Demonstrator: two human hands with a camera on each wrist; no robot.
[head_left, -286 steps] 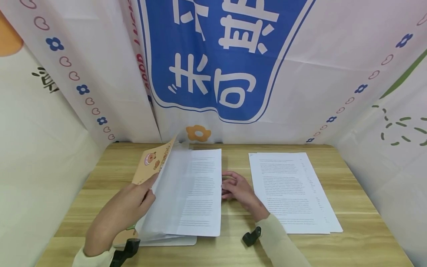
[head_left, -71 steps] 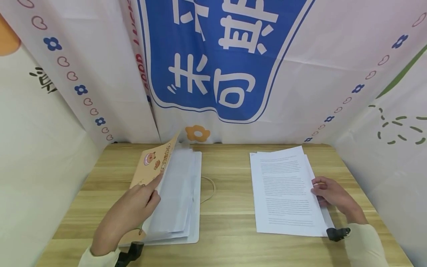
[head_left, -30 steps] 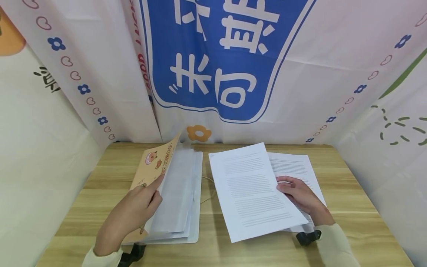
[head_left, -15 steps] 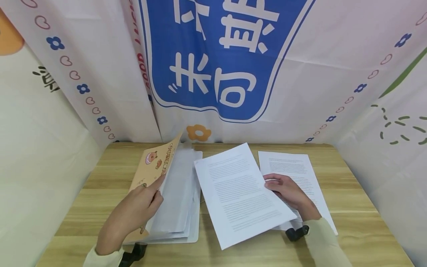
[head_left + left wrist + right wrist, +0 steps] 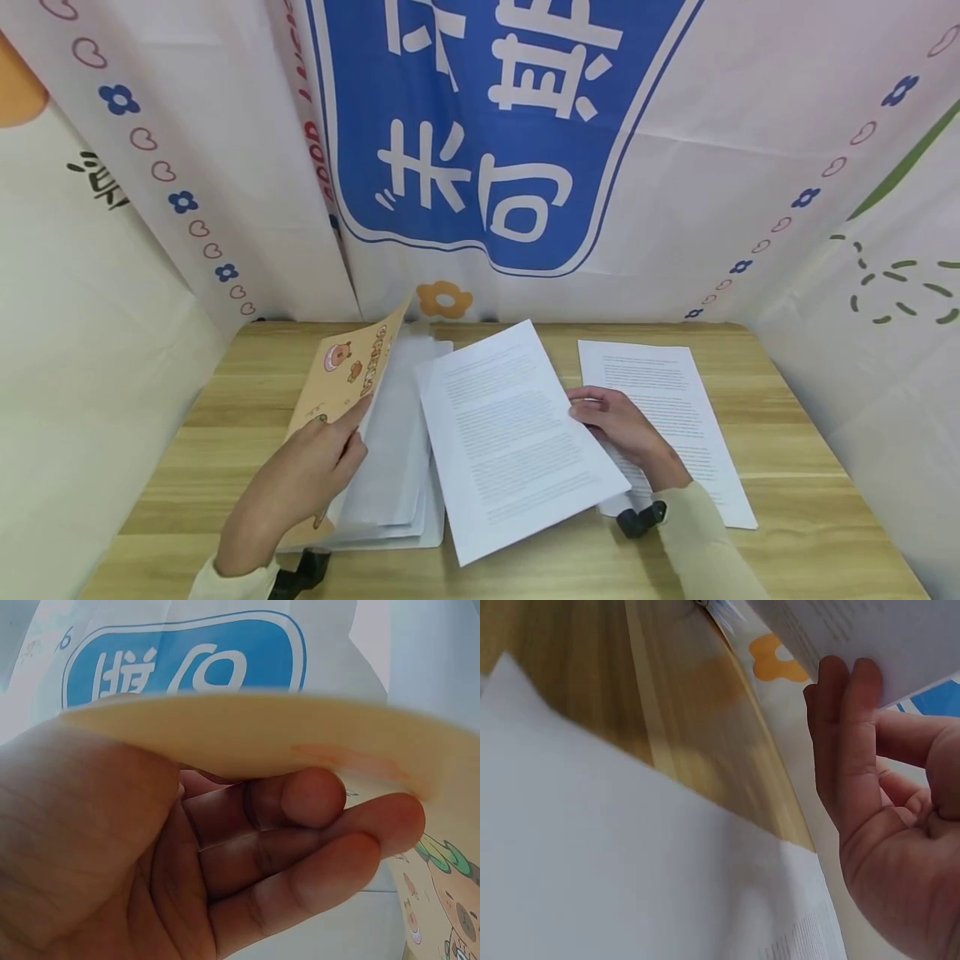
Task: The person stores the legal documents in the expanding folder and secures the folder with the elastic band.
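My left hand (image 5: 296, 471) grips the raised orange cover (image 5: 337, 371) of a display folder, thumb on one side and fingers on the other in the left wrist view. Under the cover lie clear plastic pockets (image 5: 382, 467) with white edges. At the middle, my right hand (image 5: 622, 425) pinches a printed paper sheet (image 5: 510, 442) by its right edge. The sheet is tilted, its upper left corner overlapping the folder's pockets. In the right wrist view, fingertips meet the edge of the held sheet (image 5: 900, 634).
Another printed sheet (image 5: 675, 400) lies on the wooden table (image 5: 795, 467) at the right, partly beneath my right forearm. Printed cloth walls (image 5: 750, 167) close off the back and both sides.
My right hand has picked up the top sheet from the right pile and carried it left to the folder. Earlier it drew a sheet out there. My left hand stays on the cover.
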